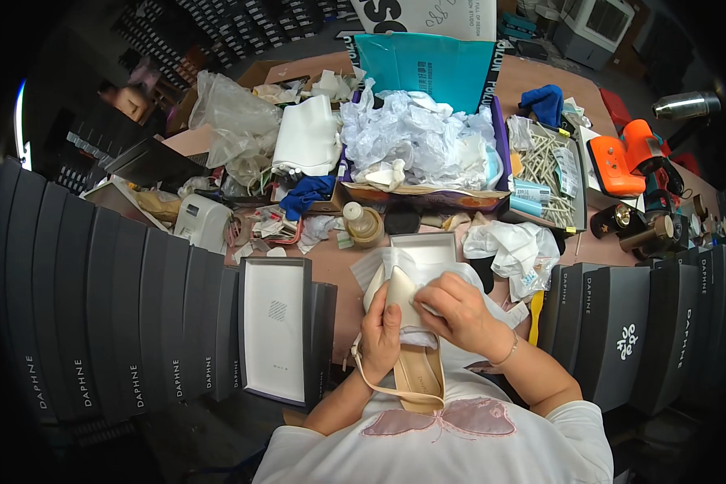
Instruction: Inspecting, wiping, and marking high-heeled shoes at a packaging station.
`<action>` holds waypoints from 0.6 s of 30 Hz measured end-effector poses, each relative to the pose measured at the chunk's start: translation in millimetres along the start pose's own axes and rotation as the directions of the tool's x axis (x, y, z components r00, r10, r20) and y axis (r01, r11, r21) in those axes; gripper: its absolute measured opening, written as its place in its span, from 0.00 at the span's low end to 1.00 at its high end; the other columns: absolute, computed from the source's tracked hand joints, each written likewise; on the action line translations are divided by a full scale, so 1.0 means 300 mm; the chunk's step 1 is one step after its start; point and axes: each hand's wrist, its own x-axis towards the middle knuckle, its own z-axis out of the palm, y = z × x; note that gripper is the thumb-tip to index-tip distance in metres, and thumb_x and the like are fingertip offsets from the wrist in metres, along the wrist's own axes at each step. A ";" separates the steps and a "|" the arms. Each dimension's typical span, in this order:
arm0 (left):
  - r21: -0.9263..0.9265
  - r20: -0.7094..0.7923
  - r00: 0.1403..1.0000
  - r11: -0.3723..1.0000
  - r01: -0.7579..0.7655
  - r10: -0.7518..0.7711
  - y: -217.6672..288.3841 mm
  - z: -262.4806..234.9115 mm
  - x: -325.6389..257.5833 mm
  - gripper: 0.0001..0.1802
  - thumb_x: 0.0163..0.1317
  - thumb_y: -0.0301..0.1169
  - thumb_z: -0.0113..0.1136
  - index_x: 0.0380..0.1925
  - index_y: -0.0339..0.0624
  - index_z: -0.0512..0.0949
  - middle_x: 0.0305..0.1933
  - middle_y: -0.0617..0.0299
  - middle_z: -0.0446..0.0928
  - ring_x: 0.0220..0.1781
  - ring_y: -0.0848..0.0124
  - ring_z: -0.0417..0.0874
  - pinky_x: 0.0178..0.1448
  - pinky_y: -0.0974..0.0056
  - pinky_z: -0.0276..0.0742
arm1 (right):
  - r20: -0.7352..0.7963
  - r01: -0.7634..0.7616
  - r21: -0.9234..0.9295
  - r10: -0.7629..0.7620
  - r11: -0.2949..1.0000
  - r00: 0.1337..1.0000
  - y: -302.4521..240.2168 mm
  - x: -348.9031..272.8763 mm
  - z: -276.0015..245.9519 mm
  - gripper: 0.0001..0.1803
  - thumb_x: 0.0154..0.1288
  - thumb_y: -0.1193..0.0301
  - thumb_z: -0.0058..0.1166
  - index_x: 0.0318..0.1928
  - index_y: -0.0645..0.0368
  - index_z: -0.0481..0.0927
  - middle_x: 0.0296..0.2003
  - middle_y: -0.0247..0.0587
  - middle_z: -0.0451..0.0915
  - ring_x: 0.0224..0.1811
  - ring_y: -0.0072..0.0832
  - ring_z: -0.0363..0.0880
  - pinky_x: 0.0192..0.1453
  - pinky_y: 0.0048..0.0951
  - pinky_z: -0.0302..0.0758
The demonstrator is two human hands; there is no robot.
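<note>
Work in hand: a cream slingback shoe (407, 339) is held over the person's lap, at the near edge of the surface (339, 282), toe pointing away.
Left hand: the left hand (381, 332) is closed round the shoe's side, fingers wrapped over the upper.
Right hand: the right hand (456, 310) is pinched together on white tissue paper (423, 270) at the toe, pressing it against or into the shoe (which of the two I cannot tell).
Done so far: judging by the lie of things, the shoe is out of any box and partly wrapped or stuffed.
Left to do: the open shoebox (276, 327) beside the left arm lies empty, so boxing looks not yet done.
Materials: the shoe is smooth, matte, pale leather-like with a thin looping heel strap (383, 383); the tissue is thin, crinkled, translucent.
Shapes: pointed toe, narrow sole; the box is a flat rectangle, dark outside, white inside.
Surroundings: a heap of crumpled paper (419, 141) fills a larger box beyond; dark closed boxes (105, 323) stand ranked at left.
</note>
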 end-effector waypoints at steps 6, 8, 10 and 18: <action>0.029 -0.006 1.000 0.999 -0.020 0.021 -0.018 -0.017 0.003 0.29 0.73 0.45 0.43 0.62 0.31 0.64 0.52 0.51 0.76 0.55 0.67 0.75 0.58 0.66 0.69 | 0.002 0.007 0.004 -0.007 1.000 1.000 -0.005 -0.024 -0.007 0.11 0.49 0.79 0.63 0.35 0.61 0.77 0.28 0.40 0.74 0.28 0.36 0.73 0.31 0.32 0.71; 0.024 0.009 1.000 1.000 -0.011 0.010 -0.012 -0.013 -0.006 0.29 0.73 0.45 0.43 0.62 0.32 0.64 0.53 0.51 0.76 0.55 0.66 0.75 0.59 0.65 0.69 | 0.020 0.025 -0.001 -0.025 1.000 1.000 -0.015 -0.023 -0.014 0.11 0.49 0.79 0.63 0.35 0.61 0.77 0.28 0.40 0.74 0.29 0.36 0.74 0.32 0.32 0.71; 0.009 0.013 0.999 0.999 -0.031 0.031 0.000 0.002 0.014 0.29 0.73 0.45 0.43 0.62 0.32 0.65 0.53 0.51 0.75 0.55 0.66 0.75 0.59 0.65 0.69 | -0.022 0.063 -0.030 -0.063 0.998 0.998 0.002 0.053 -0.012 0.11 0.49 0.79 0.63 0.35 0.61 0.77 0.29 0.41 0.74 0.30 0.37 0.74 0.32 0.33 0.72; 0.012 0.016 1.000 1.000 -0.001 0.001 -0.017 -0.016 0.005 0.29 0.73 0.44 0.42 0.62 0.31 0.64 0.56 0.50 0.73 0.58 0.65 0.73 0.61 0.65 0.67 | 0.066 -0.005 0.039 0.002 0.999 0.998 -0.009 -0.007 -0.009 0.14 0.47 0.78 0.62 0.37 0.60 0.76 0.30 0.41 0.72 0.33 0.39 0.74 0.38 0.35 0.72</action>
